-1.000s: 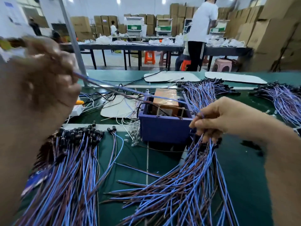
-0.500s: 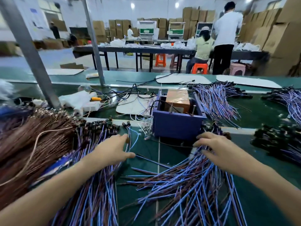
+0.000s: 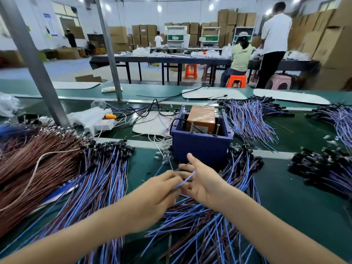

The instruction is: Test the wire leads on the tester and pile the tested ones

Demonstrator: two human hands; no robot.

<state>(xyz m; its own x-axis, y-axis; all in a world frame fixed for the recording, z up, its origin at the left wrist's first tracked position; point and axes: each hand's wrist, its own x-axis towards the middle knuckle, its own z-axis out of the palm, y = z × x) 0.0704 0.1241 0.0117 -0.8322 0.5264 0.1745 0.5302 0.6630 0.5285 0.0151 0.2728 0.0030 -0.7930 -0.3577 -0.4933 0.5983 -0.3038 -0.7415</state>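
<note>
Left hand (image 3: 158, 189) is pinching one blue wire lead (image 3: 186, 179), held in the air just near of the tester (image 3: 202, 149). Right hand (image 3: 202, 181) is touching the same lead, thumb sticking up; can't tell if it's actually gripping. The lead isn't reaching the tester yet.

Risks, as I'm reading it:
- Hands are working right over the loose lead heap (image 3: 200, 225). The tail could be snagging neighbours and dragging them along.
- The aligned lead pile (image 3: 102, 178) on the left, probably the tested one, is fanning out towards the loose heap at the near edge. Tested and untested could be getting mixed there.
- With a grip this light, the lead could be slipping before its ends touch the contacts, or touching badly and giving a false fail.

Containers: the tester is an open blue box. An orange-brown taped block (image 3: 202, 119) is sitting inside it, thin metal posts are standing at the block's near side, and a black cable is looping in over the left wall. No leads are lying in it.
</note>
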